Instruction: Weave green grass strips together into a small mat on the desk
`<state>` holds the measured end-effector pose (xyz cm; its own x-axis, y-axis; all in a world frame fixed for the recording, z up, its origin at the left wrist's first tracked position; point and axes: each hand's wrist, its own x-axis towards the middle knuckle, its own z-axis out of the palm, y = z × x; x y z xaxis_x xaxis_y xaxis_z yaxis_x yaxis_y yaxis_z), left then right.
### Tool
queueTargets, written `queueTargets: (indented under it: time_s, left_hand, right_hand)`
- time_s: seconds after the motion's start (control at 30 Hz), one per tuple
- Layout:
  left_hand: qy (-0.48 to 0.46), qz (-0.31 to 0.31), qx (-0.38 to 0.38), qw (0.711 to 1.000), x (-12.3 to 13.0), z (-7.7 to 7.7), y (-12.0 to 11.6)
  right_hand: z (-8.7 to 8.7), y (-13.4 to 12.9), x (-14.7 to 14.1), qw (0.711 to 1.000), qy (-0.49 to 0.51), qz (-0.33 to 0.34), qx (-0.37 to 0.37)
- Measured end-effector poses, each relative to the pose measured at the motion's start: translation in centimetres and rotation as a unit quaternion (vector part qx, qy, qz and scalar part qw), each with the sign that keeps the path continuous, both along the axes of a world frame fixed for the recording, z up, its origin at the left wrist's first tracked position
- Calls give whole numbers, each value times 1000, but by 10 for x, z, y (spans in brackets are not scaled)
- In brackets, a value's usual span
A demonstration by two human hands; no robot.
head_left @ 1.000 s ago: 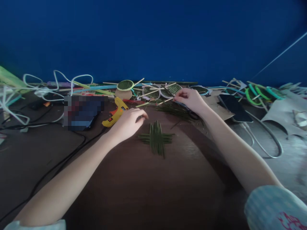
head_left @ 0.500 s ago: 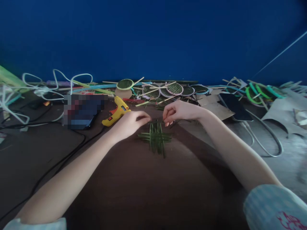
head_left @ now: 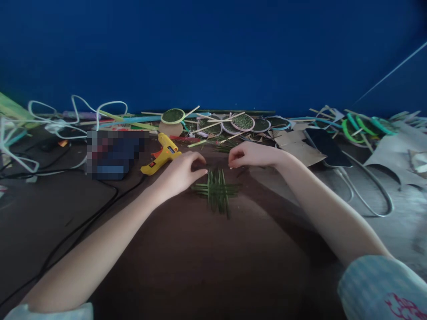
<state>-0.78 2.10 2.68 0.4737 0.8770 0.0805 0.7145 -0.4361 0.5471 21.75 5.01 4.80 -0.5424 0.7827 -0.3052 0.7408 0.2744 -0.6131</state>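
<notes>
Green leaf strips woven crosswise into a small mat (head_left: 217,190) lie flat on the dark table, their loose ends spreading to all sides. My left hand (head_left: 183,171) is just beyond the mat's upper left corner. Its thumb and forefinger are apart, with nothing seen between them. Past the upper right corner, my right hand (head_left: 248,154) has its fingers curled in and the tips close together. Whatever thin thing may be in that pinch is too small to make out.
A yellow glue gun (head_left: 162,153) lies beside my left hand, near a blurred-out dark device (head_left: 116,155). Round rimmed woven discs (head_left: 243,122) and sticks line the blue wall (head_left: 213,53). At right are cardboard (head_left: 296,144) and a phone (head_left: 328,149) with a cable.
My left thumb and forefinger have parted from a pinch. The right fingers have curled slightly and stay near the same spot. The woven mat has not visibly moved.
</notes>
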Motion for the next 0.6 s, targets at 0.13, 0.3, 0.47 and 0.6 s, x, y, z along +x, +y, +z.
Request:
queueTargets:
  time_s: [0.13,0.3,0.47,0.6]
  left_hand:
    - [51,-13,22,998,1,-6,0]
    - [84,-25,-7,996,3,-13,-2]
    - [93,-29,-21,995,3,-17,-2]
    - [88,-30,-26,995,3,-17,-2]
  right_hand:
    - [2,3,5,999,-25,-31,-1]
    - [0,3,5,999,-29,-12,-9]
    - [0,2,4,1000,-26,-14,-7]
    - [0,3,5,1000,-28,-10,-11]
